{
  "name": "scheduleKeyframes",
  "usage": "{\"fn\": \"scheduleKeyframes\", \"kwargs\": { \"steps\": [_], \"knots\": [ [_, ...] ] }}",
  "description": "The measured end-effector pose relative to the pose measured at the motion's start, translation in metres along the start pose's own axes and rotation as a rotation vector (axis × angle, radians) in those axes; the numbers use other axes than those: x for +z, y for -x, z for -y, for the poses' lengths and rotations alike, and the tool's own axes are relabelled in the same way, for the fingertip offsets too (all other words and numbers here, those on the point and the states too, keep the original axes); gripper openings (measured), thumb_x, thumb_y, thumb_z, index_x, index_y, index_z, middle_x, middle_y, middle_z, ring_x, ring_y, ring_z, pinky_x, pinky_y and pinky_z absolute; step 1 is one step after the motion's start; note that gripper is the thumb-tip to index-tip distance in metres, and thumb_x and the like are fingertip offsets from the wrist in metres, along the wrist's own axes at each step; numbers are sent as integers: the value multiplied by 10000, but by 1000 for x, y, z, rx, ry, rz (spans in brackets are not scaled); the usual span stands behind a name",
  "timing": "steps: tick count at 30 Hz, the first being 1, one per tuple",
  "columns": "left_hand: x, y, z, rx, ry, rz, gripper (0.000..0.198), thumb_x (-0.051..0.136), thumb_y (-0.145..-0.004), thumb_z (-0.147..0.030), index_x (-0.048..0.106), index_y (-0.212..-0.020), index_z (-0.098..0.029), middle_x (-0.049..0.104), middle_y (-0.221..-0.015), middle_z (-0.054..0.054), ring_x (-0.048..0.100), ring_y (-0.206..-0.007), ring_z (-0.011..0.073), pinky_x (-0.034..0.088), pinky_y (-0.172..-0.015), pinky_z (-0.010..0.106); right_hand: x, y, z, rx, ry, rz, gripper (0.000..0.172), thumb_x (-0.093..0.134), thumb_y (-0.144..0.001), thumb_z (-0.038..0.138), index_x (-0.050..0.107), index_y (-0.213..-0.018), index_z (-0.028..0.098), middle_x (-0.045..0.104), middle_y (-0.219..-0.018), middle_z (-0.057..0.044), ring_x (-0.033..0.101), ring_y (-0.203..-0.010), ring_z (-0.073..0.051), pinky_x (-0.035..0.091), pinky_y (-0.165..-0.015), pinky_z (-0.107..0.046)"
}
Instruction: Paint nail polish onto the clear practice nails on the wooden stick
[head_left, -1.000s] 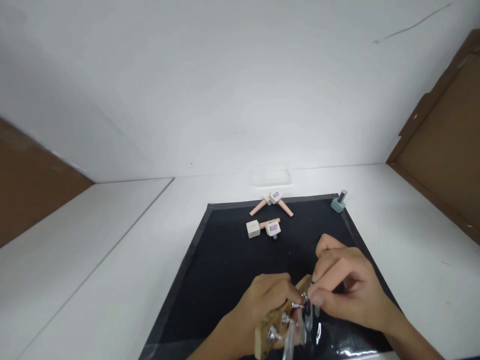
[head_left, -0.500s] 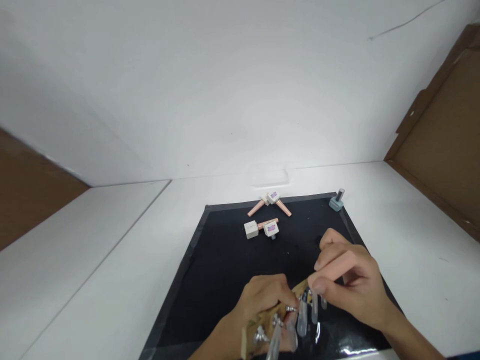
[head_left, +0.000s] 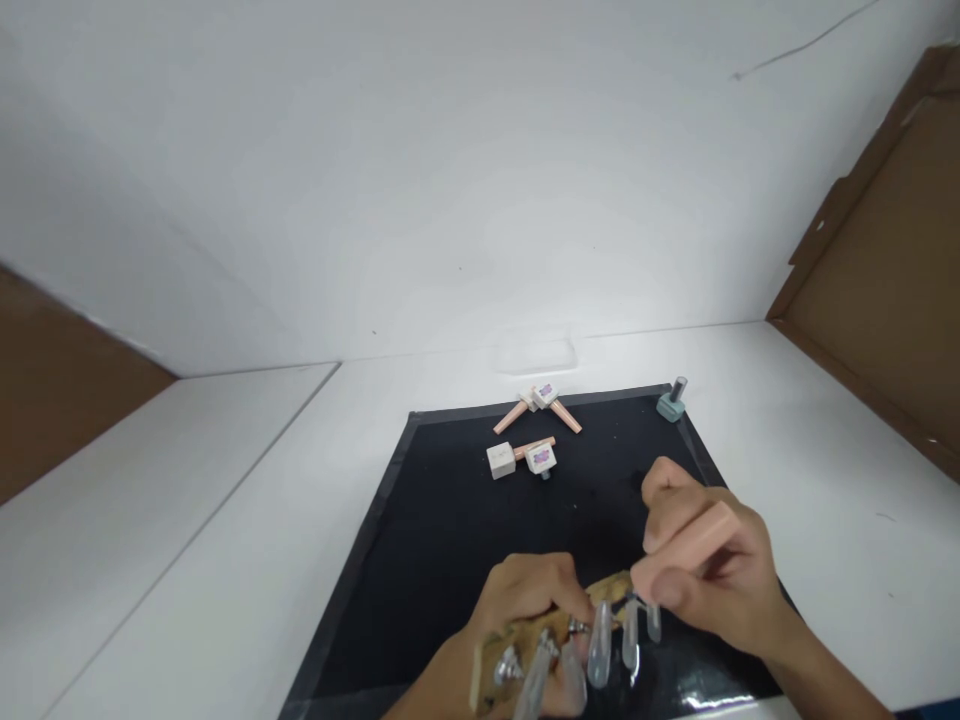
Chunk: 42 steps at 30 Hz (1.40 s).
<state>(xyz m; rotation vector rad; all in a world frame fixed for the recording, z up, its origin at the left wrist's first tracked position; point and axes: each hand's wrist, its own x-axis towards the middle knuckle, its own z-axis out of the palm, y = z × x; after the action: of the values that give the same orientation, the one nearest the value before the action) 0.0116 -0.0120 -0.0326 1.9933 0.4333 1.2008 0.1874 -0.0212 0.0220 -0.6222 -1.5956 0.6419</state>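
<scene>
My left hand [head_left: 517, 615] is closed around a small wooden strip [head_left: 525, 640] that carries metal studs with several clear false nail tips [head_left: 600, 655] fanning out from it. My right hand [head_left: 705, 570] is closed in a pinch at the strip's far end, fingertips on one of the clear tips [head_left: 651, 620]. Both hands hover low over the near part of a black mat [head_left: 442, 540].
At the mat's far side lie small white nail polish bottles with pink caps [head_left: 541, 400] and two more white bottles [head_left: 523, 458]. A teal bottle with a grey cap [head_left: 673, 401] stands at the mat's far right corner. White table, white wall behind, brown board [head_left: 885, 290] at right.
The wooden strip has dropped lower and tilted toward me in my left hand. My right hand has shifted slightly right along the strip's end.
</scene>
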Motion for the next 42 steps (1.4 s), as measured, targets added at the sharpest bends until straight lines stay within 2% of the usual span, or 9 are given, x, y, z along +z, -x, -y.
{"fn": "scheduleKeyframes", "kwargs": {
  "steps": [3, 6, 10, 14, 19, 28, 33, 38, 42],
  "knots": [
    [-1, -1, -3, -14, 12, 4, 297, 495, -861, -390, 507, -643, -188, 462, -486, -33, 420, -405, 69, 301, -409, 198, 1, 0, 0, 0, -24, 62, 176, 642, -825, 317, 605, -679, 226, 629, -600, 23, 494, -506, -108, 387, -511, -290],
    [-3, -2, -6, -94, 74, 23, 268, 541, -826, -372, 505, -641, -181, 460, -495, -28, 423, -418, 72, 302, -412, 196, 1, 3, -2, 34, 25, 4, 101, 655, -820, 248, 631, -723, 235, 646, -631, 23, 511, -553, -114, 401, -543, -288],
    [-4, 1, -7, -364, 374, 2, 344, 605, -773, -423, 453, -593, -174, 403, -506, -38, 366, -429, 63, 279, -391, 177, -1, 6, -6, 50, -17, -84, 48, 634, -839, 285, 681, -845, 275, 653, -690, 13, 539, -617, -132, 429, -563, -292],
    [2, -1, -6, -651, 874, 54, 423, 677, -694, -451, 371, -578, -183, 325, -472, -90, 208, -329, 7, 213, -296, 130, -2, 4, -2, 62, -121, 1, 147, 579, -875, 309, 690, -972, 299, 632, -644, 4, 544, -627, -142, 439, -552, -288],
    [5, -6, -3, -919, 1008, 44, 475, 768, -514, -490, 434, -572, -157, 347, -420, -98, 193, -312, -13, 133, -282, 113, -1, 4, 2, 98, -177, 121, 187, 505, -910, 346, 678, -908, 275, 646, -699, -13, 513, -628, -144, 434, -580, -301],
    [9, -4, 2, -1006, 1112, 16, 421, 751, -502, -429, 444, -568, -149, 378, -424, -86, 203, -315, -20, 110, -311, 121, 1, -4, 5, -20, 41, 232, 223, 425, -945, 302, 589, -822, 214, 605, -580, 18, 471, -522, -121, 399, -589, -325],
    [7, -4, 3, -999, 1141, 40, 386, 750, -482, -387, 458, -558, -146, 435, -430, -72, 231, -296, -16, 99, -288, 121, -2, -5, 5, -100, 144, 190, 316, 376, -954, 258, 537, -687, 207, 564, -528, 19, 422, -485, -122, 370, -563, -337],
    [5, -8, 0, -986, 1144, 36, 400, 749, -505, -415, 466, -547, -136, 352, -389, -97, 176, -277, -27, 89, -262, 117, -2, -5, 5, -59, 93, 247, 176, 450, -915, 282, 560, -795, 216, 557, -579, 23, 470, -534, -119, 395, -589, -316],
    [7, -7, 2, -1013, 1122, 36, 425, 754, -471, -429, 451, -541, -141, 377, -395, -87, 206, -292, -23, 106, -282, 124, -3, -7, 6, -53, 146, 259, 141, 496, -834, 167, 536, -711, 222, 529, -546, 32, 441, -523, -126, 387, -579, -315]
  ]
}}
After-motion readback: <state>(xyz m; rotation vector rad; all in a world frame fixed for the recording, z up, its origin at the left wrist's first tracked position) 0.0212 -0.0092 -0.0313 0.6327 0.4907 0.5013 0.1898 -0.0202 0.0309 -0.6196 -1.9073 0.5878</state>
